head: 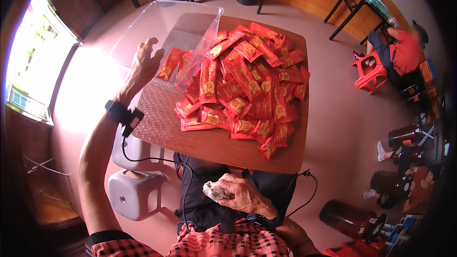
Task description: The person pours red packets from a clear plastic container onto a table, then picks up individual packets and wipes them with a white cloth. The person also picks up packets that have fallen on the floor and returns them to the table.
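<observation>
A big heap of red packets with gold print (pixel 246 82) lies on a brown wooden table (pixel 214 146). At the table's far left edge stands a clear plastic box (pixel 167 21), with a few red packets (pixel 169 64) inside near its close end. My left hand (pixel 148 57) is over the box's left side, fingers spread and holding nothing. Close to my lap, my right hand (pixel 237 192) grips a crumpled white cloth or tissue (pixel 216 191). Each wrist wears a dark band, and a black cable runs from the left one.
Two grey plastic stools (pixel 134 194) stand left of my legs. Large dark cylindrical containers (pixel 348 217) are at the lower right, others along the far wall. A person in a red top (pixel 405 50) sits on a red stool (pixel 371 73) at the right. Another person (pixel 417 185) sits lower right.
</observation>
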### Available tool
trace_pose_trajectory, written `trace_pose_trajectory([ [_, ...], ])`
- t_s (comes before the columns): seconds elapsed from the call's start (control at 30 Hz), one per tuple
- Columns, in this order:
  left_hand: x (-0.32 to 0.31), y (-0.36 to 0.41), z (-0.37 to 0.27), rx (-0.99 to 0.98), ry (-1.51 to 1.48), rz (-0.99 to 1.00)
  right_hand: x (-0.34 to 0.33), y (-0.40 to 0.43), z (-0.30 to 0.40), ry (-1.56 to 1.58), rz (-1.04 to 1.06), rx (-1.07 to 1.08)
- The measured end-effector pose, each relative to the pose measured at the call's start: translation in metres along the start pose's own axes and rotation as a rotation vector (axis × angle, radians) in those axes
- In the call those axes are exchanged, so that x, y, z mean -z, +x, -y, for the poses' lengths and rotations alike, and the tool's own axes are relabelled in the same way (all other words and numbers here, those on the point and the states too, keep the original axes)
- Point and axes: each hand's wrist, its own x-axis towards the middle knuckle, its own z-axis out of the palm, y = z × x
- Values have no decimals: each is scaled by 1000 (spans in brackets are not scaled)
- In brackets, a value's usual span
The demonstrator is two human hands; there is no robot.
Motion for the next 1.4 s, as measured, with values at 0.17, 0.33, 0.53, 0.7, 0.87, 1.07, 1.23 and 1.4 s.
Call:
trace_pose_trajectory([
  [0.17, 30, -66, -55, 32, -154, -35, -1, 0, -2, 5, -20, -44],
  [0.33, 3, -135, -88, 189, -308, 98, 0, 3, -6, 16, -56, -49],
  [0.53, -27, -127, -98, 19, -163, 150, -1, -2, -5, 70, -58, -109],
  [0.7, -45, -102, -119, -134, 37, 156, 5, 0, -2, 38, -109, -75],
  [0.87, -73, -97, -113, -171, 145, 222, 6, -1, -5, 46, -116, -68],
  [1.07, -77, -97, -106, -156, 122, 187, 7, -4, -7, 39, -164, -68],
  [1.23, -41, -101, -113, -76, -33, 87, 11, -2, -7, 86, -305, -39],
  [1.4, 5, -136, -137, 403, -453, 107, 24, 6, 0, 164, -566, 148],
])
